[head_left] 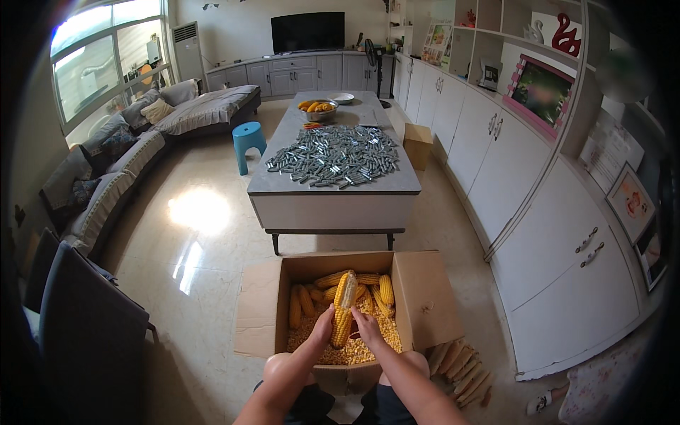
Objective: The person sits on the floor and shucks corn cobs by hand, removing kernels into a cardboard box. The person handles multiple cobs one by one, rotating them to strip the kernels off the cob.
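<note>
An ear of corn (343,312) stands nearly upright above an open cardboard box (283,304). Its upper right side shows a pale strip without kernels; the rest is covered in yellow kernels. My left hand (324,326) is closed around its lower left side. On the opposite side my right hand (367,329) presses against it with the thumb up, its other fingers partly hidden. Loose kernels (386,331) cover the box's bottom, below both hands. More whole ears (385,290) lie along the box's far and left sides.
Bare cobs (464,372) lie on the floor right of the box. Beyond it stands a grey table (262,185) with many small metallic cylinders (333,156) and a bowl of corn (317,110). A blue stool (248,145) is left. Another person's sandalled foot (542,402) shows lower right.
</note>
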{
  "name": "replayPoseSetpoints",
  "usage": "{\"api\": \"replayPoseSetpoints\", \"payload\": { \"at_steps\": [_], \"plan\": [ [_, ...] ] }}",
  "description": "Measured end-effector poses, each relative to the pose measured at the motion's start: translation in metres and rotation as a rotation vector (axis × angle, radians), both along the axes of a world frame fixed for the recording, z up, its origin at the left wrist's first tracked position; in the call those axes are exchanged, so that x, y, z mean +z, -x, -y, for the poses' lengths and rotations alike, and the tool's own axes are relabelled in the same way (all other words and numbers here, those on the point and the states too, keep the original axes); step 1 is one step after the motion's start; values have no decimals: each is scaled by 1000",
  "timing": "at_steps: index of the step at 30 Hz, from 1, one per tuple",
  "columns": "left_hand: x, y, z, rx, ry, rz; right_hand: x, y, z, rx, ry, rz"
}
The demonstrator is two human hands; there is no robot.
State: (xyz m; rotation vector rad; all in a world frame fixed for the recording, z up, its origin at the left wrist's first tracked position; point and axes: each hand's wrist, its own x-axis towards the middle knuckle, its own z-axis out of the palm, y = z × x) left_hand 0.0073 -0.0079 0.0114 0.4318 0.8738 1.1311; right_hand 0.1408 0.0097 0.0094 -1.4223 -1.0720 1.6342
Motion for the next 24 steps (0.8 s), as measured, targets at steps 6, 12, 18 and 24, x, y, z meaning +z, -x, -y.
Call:
{"api": "replayPoseSetpoints", "payload": {
  "at_steps": [6,12,18,24],
  "plan": [
    [-15,-2,2,-10,-124,-113,-10,-1,-2,48,-228,304],
    [4,-3,2,6,20,-9,-6,-2,-5,28,-91,253],
    [-15,1,-1,-63,-39,-85,-4,2,0,-12,-160,-32],
    [-12,-1,3,-77,-76,-130,10,-7,-3,35,-41,383]
  ]
}}
